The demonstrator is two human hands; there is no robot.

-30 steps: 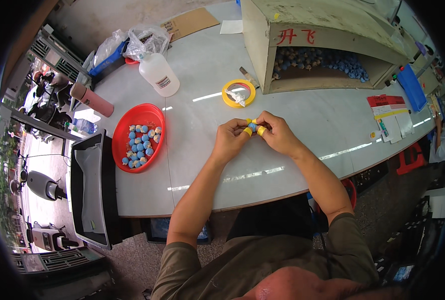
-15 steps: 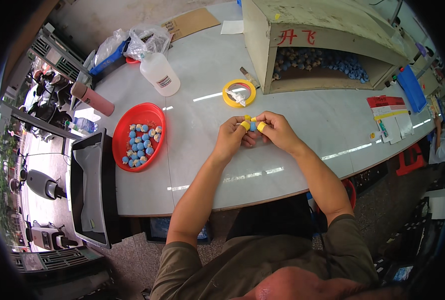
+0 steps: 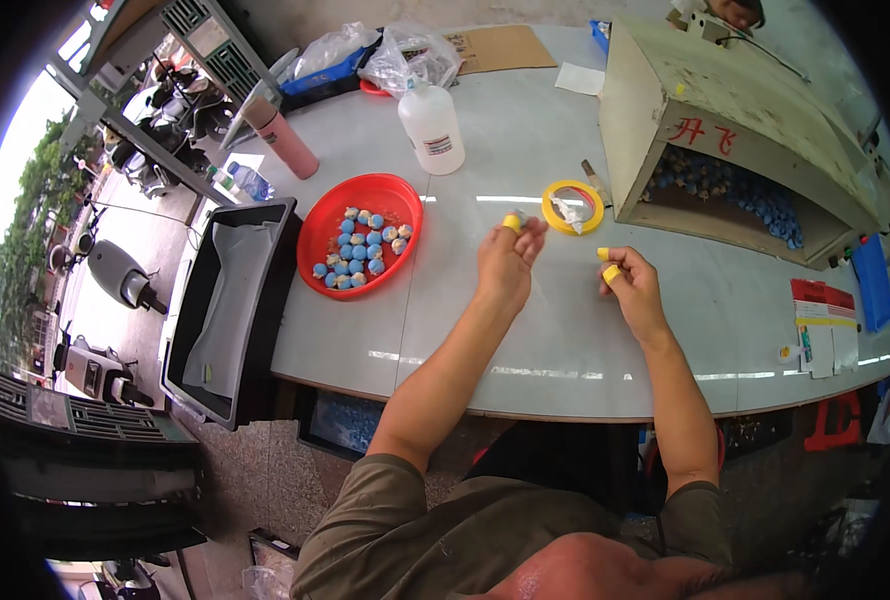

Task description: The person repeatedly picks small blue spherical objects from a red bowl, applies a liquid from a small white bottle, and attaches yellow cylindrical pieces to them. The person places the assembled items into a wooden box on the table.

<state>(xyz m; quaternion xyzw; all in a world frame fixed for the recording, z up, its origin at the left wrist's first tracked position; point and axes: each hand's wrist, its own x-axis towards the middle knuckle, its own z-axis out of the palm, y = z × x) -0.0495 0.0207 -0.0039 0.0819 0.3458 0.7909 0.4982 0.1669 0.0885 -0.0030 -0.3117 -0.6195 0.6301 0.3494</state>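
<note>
My left hand (image 3: 508, 262) is raised over the table, its thumb wrapped in yellow tape. A bit of a small blue ball (image 3: 523, 216) shows at the thumb tip, mostly hidden by the fingers. My right hand (image 3: 630, 285) stands apart from it, thumb and forefinger also taped yellow and parted, with nothing visible between them. Left of my hands, a round red tray (image 3: 412, 215) contains several small blue balls (image 3: 357, 240), some with tan patches. A yellow tape roll (image 3: 595, 222) lies beyond my hands, with white crumpled material inside its ring.
A black bin (image 3: 265, 290) stands at the table's left edge. Behind the tray are a pink flask (image 3: 283, 140) and a white plastic bottle (image 3: 433, 130). An open-fronted box (image 3: 655, 110) full of blue pieces occupies the far right, near papers (image 3: 827, 340).
My hands have come apart; the left carries the ball away from the right, nearer the red tray. The view has shifted, so the table contents appear farther right.
</note>
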